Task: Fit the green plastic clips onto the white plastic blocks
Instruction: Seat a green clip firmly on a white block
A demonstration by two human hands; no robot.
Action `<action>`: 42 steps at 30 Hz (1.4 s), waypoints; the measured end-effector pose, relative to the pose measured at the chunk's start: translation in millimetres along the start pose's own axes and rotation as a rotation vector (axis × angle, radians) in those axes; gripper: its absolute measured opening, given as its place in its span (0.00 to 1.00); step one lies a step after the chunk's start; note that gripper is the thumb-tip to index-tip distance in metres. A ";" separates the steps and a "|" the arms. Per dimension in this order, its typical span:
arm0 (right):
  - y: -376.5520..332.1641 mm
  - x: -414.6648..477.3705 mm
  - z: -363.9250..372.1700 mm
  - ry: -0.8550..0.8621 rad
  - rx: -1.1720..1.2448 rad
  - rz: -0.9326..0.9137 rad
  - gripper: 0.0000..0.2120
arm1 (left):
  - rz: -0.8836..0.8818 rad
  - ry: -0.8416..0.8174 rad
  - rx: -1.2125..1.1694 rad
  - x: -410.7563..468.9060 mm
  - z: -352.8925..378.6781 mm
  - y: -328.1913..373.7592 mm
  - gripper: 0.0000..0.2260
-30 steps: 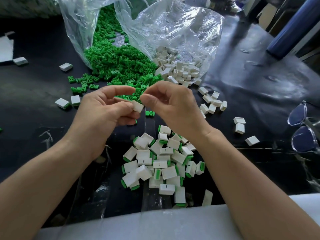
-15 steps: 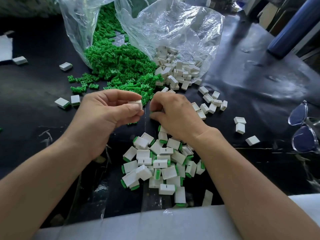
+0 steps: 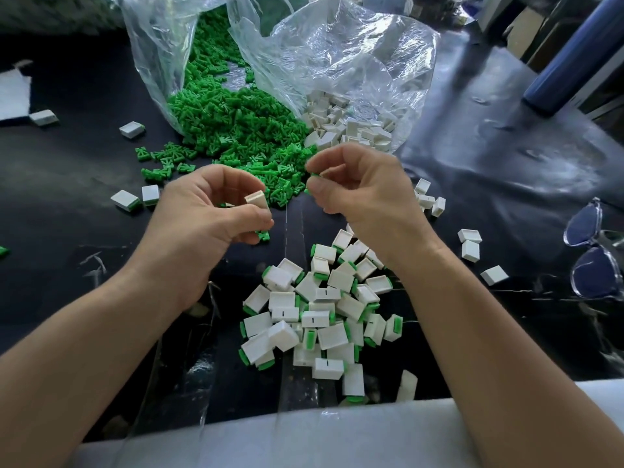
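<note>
left hand grip: holds white block | right hand grip: pinches green clip | hands apart, table showing between

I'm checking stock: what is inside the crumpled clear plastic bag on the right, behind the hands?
Loose white plastic blocks lie heaped at the mouth of the clear plastic bag. Its crinkled, glaring film hides whatever lies deeper inside.

A black table bears clear bags at the top, with green clips and white blocks spilling out. In the lower centre is a heap of fitted blocks (green at their ends). Glasses lie at the right edge, a blue bottle at the upper right.
</note>
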State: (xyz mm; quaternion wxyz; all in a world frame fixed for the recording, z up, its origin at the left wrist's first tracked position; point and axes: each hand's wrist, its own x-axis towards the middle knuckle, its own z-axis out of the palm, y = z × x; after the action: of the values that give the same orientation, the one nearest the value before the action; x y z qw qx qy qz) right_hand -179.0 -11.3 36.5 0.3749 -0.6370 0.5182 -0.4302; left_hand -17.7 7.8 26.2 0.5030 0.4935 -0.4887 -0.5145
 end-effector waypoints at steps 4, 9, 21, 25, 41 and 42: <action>-5.8 -4.1 1.6 -0.061 0.171 -0.006 0.10 | 0.006 -0.035 -0.020 -1.1 1.9 0.2 0.06; -10.0 -7.6 6.7 -0.123 0.087 -0.077 0.07 | -0.005 -0.033 0.005 -1.7 3.4 -0.8 0.08; -5.6 -5.8 8.1 -0.127 0.001 -0.068 0.08 | 0.028 -0.042 0.052 -2.9 3.0 -0.7 0.07; -4.9 -6.0 8.2 -0.111 -0.021 -0.073 0.08 | 0.025 -0.037 0.052 -2.8 2.3 -0.9 0.06; -4.9 -7.6 7.8 -0.117 -0.193 -0.126 0.11 | 0.006 -0.044 -0.059 -1.5 2.8 -1.9 0.08; -4.7 -7.6 7.1 -0.102 -0.188 -0.128 0.10 | 0.006 -0.044 -0.059 -1.2 2.8 -2.0 0.07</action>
State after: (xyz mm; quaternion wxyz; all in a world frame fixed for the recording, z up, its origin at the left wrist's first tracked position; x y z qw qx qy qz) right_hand -171.4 -2.7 37.1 0.3113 -0.7222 0.4948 -0.3697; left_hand -20.5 9.1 24.3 0.5079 0.4657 -0.4858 -0.5377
